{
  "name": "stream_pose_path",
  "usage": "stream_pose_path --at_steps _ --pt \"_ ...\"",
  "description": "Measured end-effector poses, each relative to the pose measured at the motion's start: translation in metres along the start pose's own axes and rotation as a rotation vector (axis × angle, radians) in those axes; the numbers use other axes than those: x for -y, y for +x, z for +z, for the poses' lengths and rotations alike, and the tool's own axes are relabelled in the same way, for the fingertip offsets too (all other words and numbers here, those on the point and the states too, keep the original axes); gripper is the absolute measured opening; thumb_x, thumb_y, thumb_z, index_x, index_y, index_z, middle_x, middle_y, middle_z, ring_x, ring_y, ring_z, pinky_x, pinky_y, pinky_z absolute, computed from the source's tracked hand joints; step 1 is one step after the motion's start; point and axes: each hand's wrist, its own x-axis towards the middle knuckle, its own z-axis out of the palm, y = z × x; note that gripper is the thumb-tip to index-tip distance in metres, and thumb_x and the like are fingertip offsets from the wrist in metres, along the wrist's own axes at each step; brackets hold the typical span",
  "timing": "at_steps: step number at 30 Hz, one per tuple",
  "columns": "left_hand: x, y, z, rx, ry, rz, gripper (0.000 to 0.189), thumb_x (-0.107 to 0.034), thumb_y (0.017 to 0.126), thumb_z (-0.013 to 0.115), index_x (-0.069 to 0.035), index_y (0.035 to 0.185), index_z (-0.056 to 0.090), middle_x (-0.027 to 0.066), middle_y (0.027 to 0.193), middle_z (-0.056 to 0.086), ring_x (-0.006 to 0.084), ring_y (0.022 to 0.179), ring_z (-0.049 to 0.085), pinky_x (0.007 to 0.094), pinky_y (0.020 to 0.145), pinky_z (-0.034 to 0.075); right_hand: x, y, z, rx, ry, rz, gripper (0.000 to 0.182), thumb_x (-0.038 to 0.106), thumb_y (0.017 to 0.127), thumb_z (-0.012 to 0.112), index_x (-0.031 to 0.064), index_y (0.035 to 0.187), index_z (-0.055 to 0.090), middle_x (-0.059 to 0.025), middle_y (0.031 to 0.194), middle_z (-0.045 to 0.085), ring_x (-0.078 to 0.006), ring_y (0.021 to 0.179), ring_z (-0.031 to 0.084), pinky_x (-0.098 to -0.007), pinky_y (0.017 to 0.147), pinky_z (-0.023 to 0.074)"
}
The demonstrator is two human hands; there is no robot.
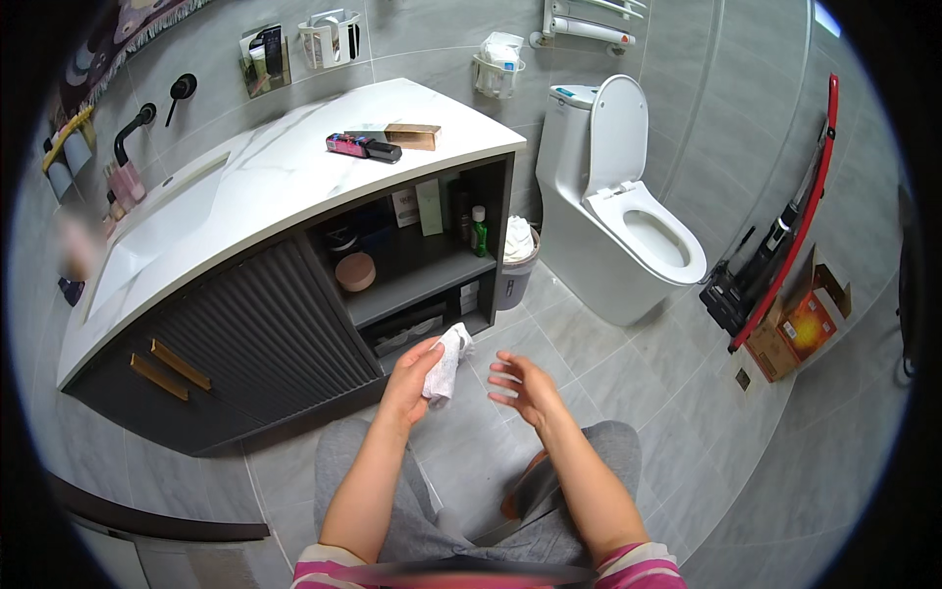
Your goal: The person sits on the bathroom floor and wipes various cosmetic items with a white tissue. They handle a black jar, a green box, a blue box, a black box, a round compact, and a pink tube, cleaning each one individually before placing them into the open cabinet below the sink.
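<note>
My left hand [410, 379] grips a crumpled white cloth or tissue [443, 372] between thumb and fingers, in front of the vanity cabinet's lower edge. To its right, my right hand [524, 386] is held up with fingers apart and nothing in it, not touching the cloth. Beyond my hands is the open shelf [419, 280] of the dark cabinet, with a round pink container [355, 272], a green bottle [479, 232] and upright boxes. On the white marbled countertop [294, 158] lie a pink and black box [363, 148] and a gold-coloured box [413, 136].
A waste bin [517, 283] with a liner stands between the cabinet and the white toilet [611, 243], whose lid is raised. At right are a red-edged long object [806, 221], a black floor-cleaning appliance [725, 298] and an open cardboard box [773, 346]. A sink [162, 221] is set at left.
</note>
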Motion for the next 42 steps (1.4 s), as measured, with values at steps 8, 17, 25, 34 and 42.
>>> stream_pose_path --at_steps 8,17,25,34,42 --pt "-0.005 -0.037 0.032 0.535 1.227 0.478 0.031 -0.023 0.081 0.067 -0.008 0.109 0.066 0.006 0.096 0.066 0.017 0.086 0.06 0.0298 0.076 0.047 -0.015 -0.029 0.024 0.325 0.51 0.185 0.053 0.043 0.096 0.03 0.0056 0.131 0.043 -0.0156 0.131 0.046 -0.0336 0.118 0.047 -0.0495 0.094 0.0434" --pt "-0.017 -0.053 0.047 0.612 1.022 0.7 0.028 -0.016 0.075 0.072 -0.007 0.1 0.069 0.0078 0.091 0.067 0.0223 0.086 0.063 0.0322 0.078 0.048 0.021 -0.037 0.02 0.576 0.871 -0.245 0.053 0.033 0.093 0.031 0.0008 0.134 0.038 -0.0161 0.136 0.043 -0.0336 0.125 0.041 -0.0463 0.108 0.0287" --pt "-0.081 -0.032 0.057 -0.011 1.055 1.067 0.011 0.0 0.075 0.064 0.0 0.085 0.068 0.0087 0.077 0.066 0.0211 0.072 0.061 0.032 0.067 0.049 0.052 -0.05 0.032 0.547 0.888 -0.367 0.057 0.035 0.089 0.036 -0.0032 0.132 0.039 -0.0152 0.135 0.044 -0.033 0.125 0.04 -0.0449 0.107 0.0284" --pt "-0.238 0.049 0.071 -0.5 1.859 1.512 0.023 0.005 0.069 0.059 -0.005 0.09 0.062 0.0079 0.093 0.059 0.026 0.097 0.053 0.0352 0.079 0.048 0.051 -0.042 0.031 0.568 0.974 -0.3 0.06 0.043 0.087 0.038 0.0032 0.132 0.041 -0.017 0.137 0.041 -0.0385 0.126 0.037 -0.0575 0.105 0.0249" --pt "-0.275 0.065 0.058 -0.307 2.112 1.07 0.025 0.0 0.07 0.064 -0.007 0.092 0.057 0.0076 0.098 0.057 0.0267 0.106 0.049 0.0366 0.086 0.044 0.046 -0.03 0.029 0.586 0.933 -0.292 0.061 0.044 0.087 0.039 0.003 0.131 0.042 -0.0169 0.136 0.042 -0.0388 0.125 0.038 -0.0585 0.104 0.0262"
